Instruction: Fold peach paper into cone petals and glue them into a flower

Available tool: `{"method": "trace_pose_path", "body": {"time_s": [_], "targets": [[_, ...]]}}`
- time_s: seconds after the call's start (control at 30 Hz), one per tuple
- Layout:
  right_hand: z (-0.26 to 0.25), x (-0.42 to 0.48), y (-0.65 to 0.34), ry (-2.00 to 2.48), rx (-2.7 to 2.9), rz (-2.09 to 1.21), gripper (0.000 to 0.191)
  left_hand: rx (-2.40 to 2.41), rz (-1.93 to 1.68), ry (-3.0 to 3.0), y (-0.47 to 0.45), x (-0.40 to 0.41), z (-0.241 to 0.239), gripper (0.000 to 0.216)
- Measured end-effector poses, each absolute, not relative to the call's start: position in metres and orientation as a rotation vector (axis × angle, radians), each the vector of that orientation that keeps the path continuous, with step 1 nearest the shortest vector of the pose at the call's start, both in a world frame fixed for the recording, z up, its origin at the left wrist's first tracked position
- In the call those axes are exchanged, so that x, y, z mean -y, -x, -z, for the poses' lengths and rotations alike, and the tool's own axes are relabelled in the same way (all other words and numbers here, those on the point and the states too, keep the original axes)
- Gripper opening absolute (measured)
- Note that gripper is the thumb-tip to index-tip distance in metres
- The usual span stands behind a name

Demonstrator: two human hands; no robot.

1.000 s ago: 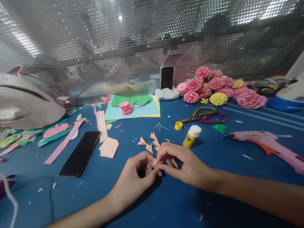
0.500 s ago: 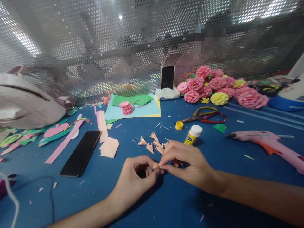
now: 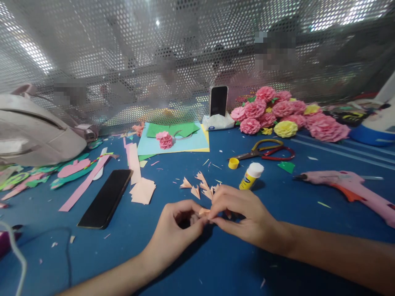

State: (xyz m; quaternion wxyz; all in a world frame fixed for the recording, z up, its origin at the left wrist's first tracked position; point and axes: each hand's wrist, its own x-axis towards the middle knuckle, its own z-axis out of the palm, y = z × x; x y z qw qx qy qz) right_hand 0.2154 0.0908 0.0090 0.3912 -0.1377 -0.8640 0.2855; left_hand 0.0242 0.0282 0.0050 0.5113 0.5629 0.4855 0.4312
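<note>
Fingertips of my left hand and my right hand meet over the table, pinching a small piece of peach paper between them. Most of that paper is hidden by the fingers. Just beyond lie several folded peach paper pieces with pointed ends, some partly covered by my right hand. A glue stick without its cap stands behind my right hand, and the yellow cap rests to its left. Left of the folded pieces is a stack of peach paper squares.
A black phone lies left of my hands. Scissors and a pink glue gun are on the right. Paper flowers are heaped at the back, beside a propped phone. A backpack stands far left.
Both hands stay together at the same spot; the fingers have shifted slightly on the peach paper, and the right hand's grip is a little lower. Nothing else on the table has moved.
</note>
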Motion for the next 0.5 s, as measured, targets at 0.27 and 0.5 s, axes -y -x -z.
{"method": "trace_pose_path", "body": {"time_s": [0.27,0.5], "targets": [[-0.0135,-0.091,-0.2149,0.589,2.101,-1.003,0.013,-1.17,-1.027,-1.385,-0.0248,-0.0278,-0.0084,0.017],[-0.0168,-0.0942,-0.2116,0.641,2.07,-1.214,0.016,-1.15,-1.081,-1.379,-0.0227,-0.0298,-0.0084,0.014]]}}
